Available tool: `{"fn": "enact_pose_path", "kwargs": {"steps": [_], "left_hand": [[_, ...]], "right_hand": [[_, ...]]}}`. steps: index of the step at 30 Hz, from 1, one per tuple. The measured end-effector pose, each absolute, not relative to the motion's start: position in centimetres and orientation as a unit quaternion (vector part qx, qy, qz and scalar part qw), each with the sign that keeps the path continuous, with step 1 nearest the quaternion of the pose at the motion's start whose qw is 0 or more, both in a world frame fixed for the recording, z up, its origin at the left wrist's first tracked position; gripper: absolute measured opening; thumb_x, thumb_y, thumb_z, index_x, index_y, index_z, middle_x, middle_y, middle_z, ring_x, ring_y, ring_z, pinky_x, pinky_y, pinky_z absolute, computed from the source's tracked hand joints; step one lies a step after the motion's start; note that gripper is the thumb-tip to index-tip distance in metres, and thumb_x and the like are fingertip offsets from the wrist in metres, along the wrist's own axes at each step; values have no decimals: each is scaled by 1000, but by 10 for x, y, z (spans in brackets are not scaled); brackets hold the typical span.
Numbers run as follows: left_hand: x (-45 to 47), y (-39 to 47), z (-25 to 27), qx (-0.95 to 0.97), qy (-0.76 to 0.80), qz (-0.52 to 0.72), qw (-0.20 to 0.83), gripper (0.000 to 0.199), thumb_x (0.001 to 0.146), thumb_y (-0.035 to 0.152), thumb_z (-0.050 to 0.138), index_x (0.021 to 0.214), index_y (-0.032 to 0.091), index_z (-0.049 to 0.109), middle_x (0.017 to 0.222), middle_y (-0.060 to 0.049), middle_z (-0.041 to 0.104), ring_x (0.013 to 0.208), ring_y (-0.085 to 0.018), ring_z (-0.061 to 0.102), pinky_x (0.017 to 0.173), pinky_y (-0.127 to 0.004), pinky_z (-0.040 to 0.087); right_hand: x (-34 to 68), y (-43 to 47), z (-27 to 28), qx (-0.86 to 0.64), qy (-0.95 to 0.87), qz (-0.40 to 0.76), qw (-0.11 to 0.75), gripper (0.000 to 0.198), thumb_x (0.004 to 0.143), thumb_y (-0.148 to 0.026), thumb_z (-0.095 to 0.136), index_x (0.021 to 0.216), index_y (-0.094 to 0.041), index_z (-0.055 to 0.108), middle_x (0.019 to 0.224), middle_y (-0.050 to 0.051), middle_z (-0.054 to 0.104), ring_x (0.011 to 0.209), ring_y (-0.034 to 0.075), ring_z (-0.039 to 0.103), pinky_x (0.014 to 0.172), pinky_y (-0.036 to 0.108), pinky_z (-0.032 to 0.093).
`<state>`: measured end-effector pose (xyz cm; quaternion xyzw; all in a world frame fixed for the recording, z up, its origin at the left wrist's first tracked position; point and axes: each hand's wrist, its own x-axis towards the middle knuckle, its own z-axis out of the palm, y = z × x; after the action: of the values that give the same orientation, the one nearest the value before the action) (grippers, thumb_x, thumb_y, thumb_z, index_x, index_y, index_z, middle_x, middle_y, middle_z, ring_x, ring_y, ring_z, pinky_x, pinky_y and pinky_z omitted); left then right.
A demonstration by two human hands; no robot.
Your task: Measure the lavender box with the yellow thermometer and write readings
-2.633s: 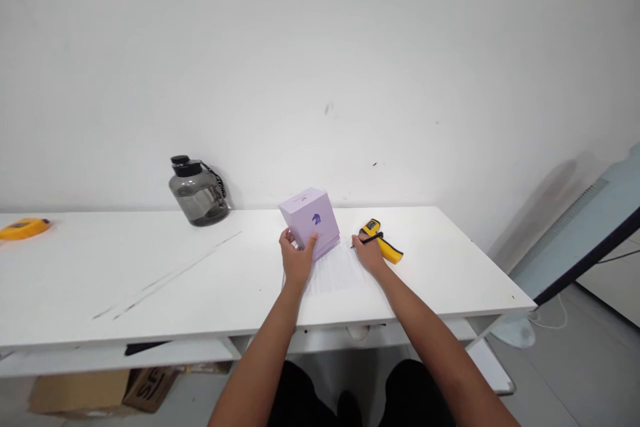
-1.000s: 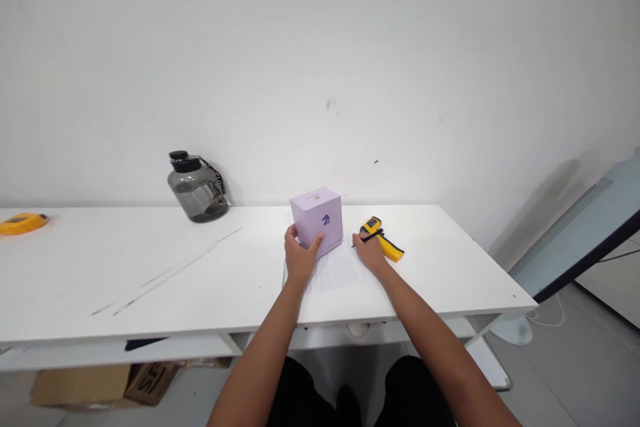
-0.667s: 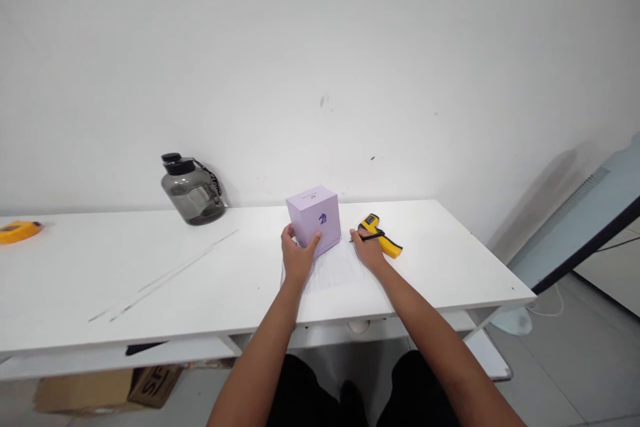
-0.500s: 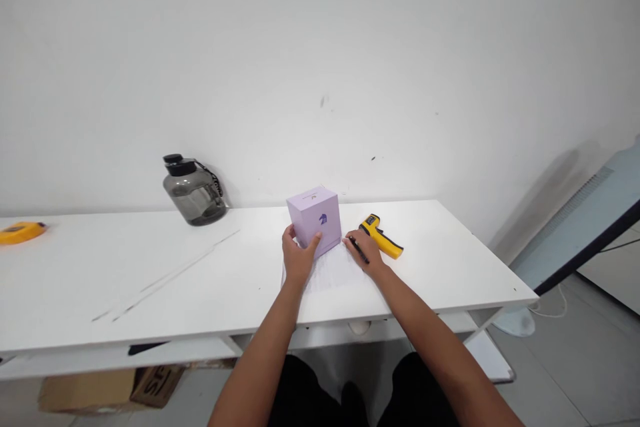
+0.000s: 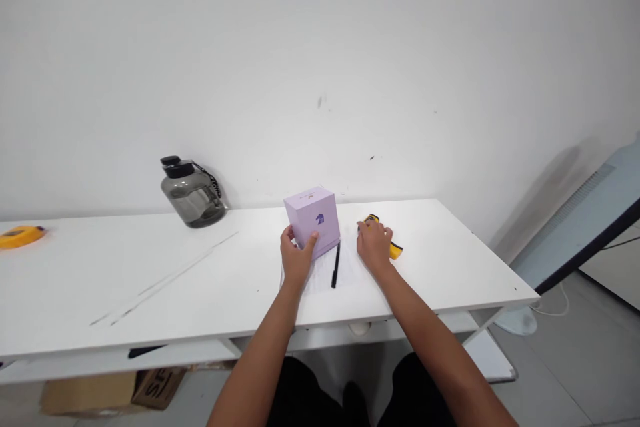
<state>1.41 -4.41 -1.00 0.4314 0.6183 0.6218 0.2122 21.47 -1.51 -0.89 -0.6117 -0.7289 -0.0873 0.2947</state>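
My left hand (image 5: 297, 257) grips a lilac box (image 5: 325, 223) with a dark purple emblem, thumb on its front face and fingers at its left side. The box stands tilted on a sheet of paper (image 5: 320, 277). On that paper lies a black pen (image 5: 335, 267), apart from both hands. To the right, my right hand (image 5: 375, 244) is over a yellow and black infrared thermometer (image 5: 396, 251), its fingers bent around the middle of it. The hand hides most of the thermometer; its head and the handle end show.
A grey translucent water jug (image 5: 195, 200) with a black lid stands at the back left of the white table (image 5: 200, 293). A yellow tape measure (image 5: 21, 236) lies at the far left. Cardboard boxes (image 5: 90, 392) are under the table. A pale blue panel (image 5: 575, 227) leans at the right.
My right hand has let go of the pen, which now lies on the paper, and has moved right onto the infrared thermometer. My left hand still holds the box.
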Motion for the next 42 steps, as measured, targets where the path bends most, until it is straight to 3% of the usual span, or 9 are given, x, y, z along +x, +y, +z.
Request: {"fn": "enact_pose_path", "kwargs": {"steps": [4, 8, 12, 16, 19, 24, 28, 34, 42], "left_hand": [[14, -44, -10, 433, 608, 632, 211, 75, 75, 54, 73, 135, 23, 41, 136, -12, 51, 123, -25, 53, 99, -41, 47], [13, -45, -9, 427, 608, 630, 225, 72, 77, 54, 71, 135, 22, 40, 136, -14, 50, 122, -26, 54, 99, -43, 48], [12, -45, -8, 428, 617, 625, 213, 71, 77, 51, 71, 134, 22, 41, 136, -14, 50, 123, -27, 54, 99, -45, 48], [12, -45, -7, 424, 609, 632, 223, 71, 76, 52, 72, 133, 22, 41, 135, -14, 51, 122, -26, 54, 97, -44, 50], [11, -43, -9, 425, 610, 634, 214, 71, 76, 51, 72, 132, 22, 43, 133, -13, 53, 121, -26, 55, 97, -44, 50], [10, -40, -12, 436, 604, 638, 195, 70, 74, 47, 74, 131, 20, 43, 131, -14, 54, 119, -26, 56, 96, -45, 50], [11, -42, -11, 434, 617, 629, 187, 72, 73, 49, 75, 131, 21, 43, 132, -13, 53, 120, -26, 55, 97, -44, 49], [12, -44, -9, 451, 617, 619, 180, 74, 72, 49, 76, 131, 21, 42, 133, -13, 52, 119, -25, 56, 97, -43, 49], [11, -43, -12, 467, 612, 615, 172, 75, 71, 48, 77, 131, 21, 42, 132, -13, 52, 121, -26, 54, 95, -43, 50]], "right_hand": [[227, -12, -9, -719, -641, -49, 265, 53, 94, -45, 49, 135, -12, 53, 118, 22, 61, 109, 36, 51, 93, 52, 31], [230, -9, -11, -731, -643, 14, 228, 59, 91, -48, 53, 134, -8, 53, 112, 24, 63, 106, 37, 56, 85, 47, 38], [227, -9, -6, -675, -636, 80, 365, 56, 88, -52, 55, 130, -14, 56, 114, 20, 65, 108, 33, 57, 88, 43, 42], [212, -19, -5, -492, -588, 334, 548, 72, 88, -74, 28, 111, -15, 62, 100, 14, 69, 85, 24, 63, 70, 34, 49], [196, -30, -9, -404, -582, 457, 538, 77, 81, -84, 27, 91, -17, 63, 78, 10, 65, 65, 20, 58, 55, 30, 44], [185, -40, -10, -354, -677, 349, 542, 57, 90, -70, 37, 75, -19, 58, 76, 5, 58, 71, 17, 55, 67, 30, 47], [187, -41, -6, -341, -691, 296, 564, 52, 94, -63, 37, 95, -18, 65, 95, 8, 65, 89, 20, 61, 83, 33, 50], [188, -40, -11, -361, -652, 378, 550, 62, 92, -64, 44, 132, -18, 56, 122, 12, 67, 114, 25, 62, 97, 35, 49], [189, -36, -19, -362, -665, 357, 547, 65, 95, -64, 38, 140, -18, 47, 107, 10, 69, 98, 24, 65, 85, 36, 53]]}}
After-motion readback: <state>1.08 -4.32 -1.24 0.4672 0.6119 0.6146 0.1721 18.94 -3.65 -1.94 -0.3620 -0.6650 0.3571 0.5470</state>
